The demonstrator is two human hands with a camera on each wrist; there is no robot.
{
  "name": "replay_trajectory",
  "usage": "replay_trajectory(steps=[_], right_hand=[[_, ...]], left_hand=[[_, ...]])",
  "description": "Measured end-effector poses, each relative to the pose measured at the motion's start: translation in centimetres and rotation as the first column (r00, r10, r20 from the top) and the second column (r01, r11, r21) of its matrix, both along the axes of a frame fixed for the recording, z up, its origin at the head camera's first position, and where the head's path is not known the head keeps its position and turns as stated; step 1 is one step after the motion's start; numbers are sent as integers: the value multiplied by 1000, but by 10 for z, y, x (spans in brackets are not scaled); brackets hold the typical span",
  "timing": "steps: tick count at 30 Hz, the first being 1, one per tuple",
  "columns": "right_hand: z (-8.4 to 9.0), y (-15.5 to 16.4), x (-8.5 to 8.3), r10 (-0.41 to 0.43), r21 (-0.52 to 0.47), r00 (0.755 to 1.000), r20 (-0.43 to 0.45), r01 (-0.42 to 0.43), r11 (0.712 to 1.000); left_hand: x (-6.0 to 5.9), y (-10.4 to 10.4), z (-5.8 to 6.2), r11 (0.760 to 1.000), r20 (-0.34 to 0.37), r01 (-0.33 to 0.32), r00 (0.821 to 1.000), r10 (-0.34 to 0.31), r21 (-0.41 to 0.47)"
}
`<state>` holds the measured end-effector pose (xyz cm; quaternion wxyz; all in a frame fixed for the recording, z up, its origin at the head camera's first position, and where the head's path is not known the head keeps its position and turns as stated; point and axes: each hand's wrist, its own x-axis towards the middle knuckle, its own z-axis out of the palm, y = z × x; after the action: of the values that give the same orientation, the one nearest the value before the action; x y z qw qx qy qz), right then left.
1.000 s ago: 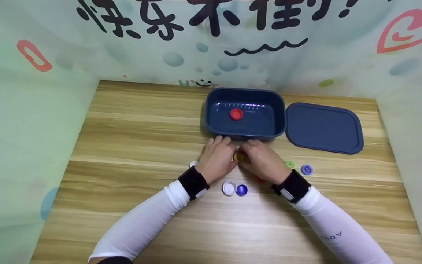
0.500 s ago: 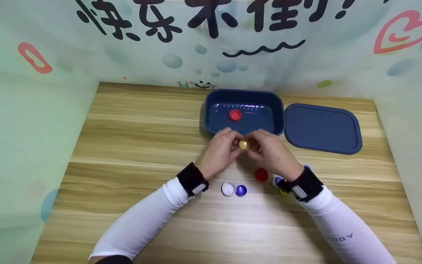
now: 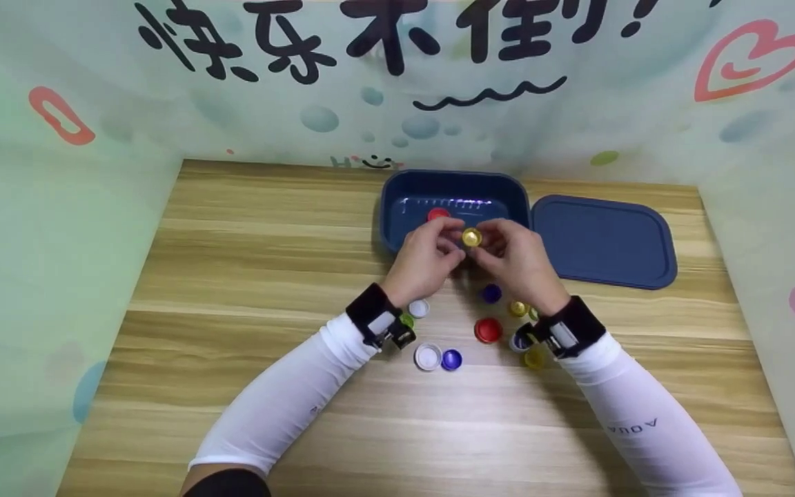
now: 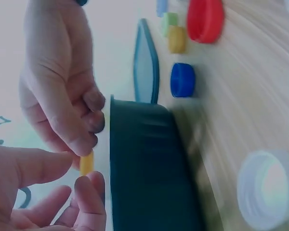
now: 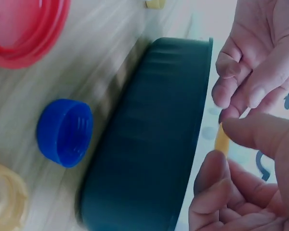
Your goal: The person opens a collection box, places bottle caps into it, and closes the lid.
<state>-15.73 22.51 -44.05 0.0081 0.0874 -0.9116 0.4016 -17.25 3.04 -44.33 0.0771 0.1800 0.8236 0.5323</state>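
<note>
A small yellow bottle cap [image 3: 471,237] is up over the near rim of a dark blue rectangular box [image 3: 397,181]. My right hand [image 3: 523,261] pinches it between thumb and finger, seen closely in the right wrist view as a yellow edge [image 5: 222,140]. Beside it my left hand [image 3: 424,259] has its thumb and fingers parted around a gap, fingertips close to the cap. Inside the box lies a red cap [image 3: 437,215], partly covered by the left fingers. Below the hands, a dark blue cap [image 3: 491,293] sits on the table.
Several more caps lie on the wooden table [image 3: 266,276]: a red one [image 3: 488,330], white ones [image 3: 428,357], a blue one [image 3: 451,359] and yellow ones [image 3: 535,358]. The box's flat blue lid [image 3: 604,241] lies to its right. A printed cloth [image 3: 287,124] stands behind.
Both hands have risen from the table toward the box with the yellow cap, now over its near rim. Caps previously covered by the hands and wrists have come into view.
</note>
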Motion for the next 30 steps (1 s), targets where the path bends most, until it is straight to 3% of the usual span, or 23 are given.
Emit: replay_trajectory(steps=[4, 7, 13, 18, 21, 26, 30], right_hand=[[-2, 3, -3, -5, -38, 999, 50, 7, 999], [-3, 4, -2, 2, -57, 998, 61, 2, 998], [1, -3, 6, 36, -27, 997, -63, -38, 999], [5, -17, 17, 154, 18, 971, -183, -153, 988], [3, -27, 20, 239, 59, 953, -188, -232, 971], [-7, -38, 23, 355, 118, 932, -76, -345, 931], [-16, -45, 23, 415, 182, 910, -1, -408, 895]], left_hand=[[-6, 0, 0, 996, 90, 11, 996, -19, 92], [-8, -2, 0, 992, 113, 9, 993, -24, 130], [-2, -14, 0, 994, -13, -10, 1000, 12, 111], [8, -32, 0, 997, -133, -33, 990, 43, 73], [13, -43, -2, 999, -173, -44, 984, 49, 30], [21, -58, -10, 992, -217, -28, 976, 1, -124], [29, -68, -16, 945, -258, -3, 962, -86, -326]])
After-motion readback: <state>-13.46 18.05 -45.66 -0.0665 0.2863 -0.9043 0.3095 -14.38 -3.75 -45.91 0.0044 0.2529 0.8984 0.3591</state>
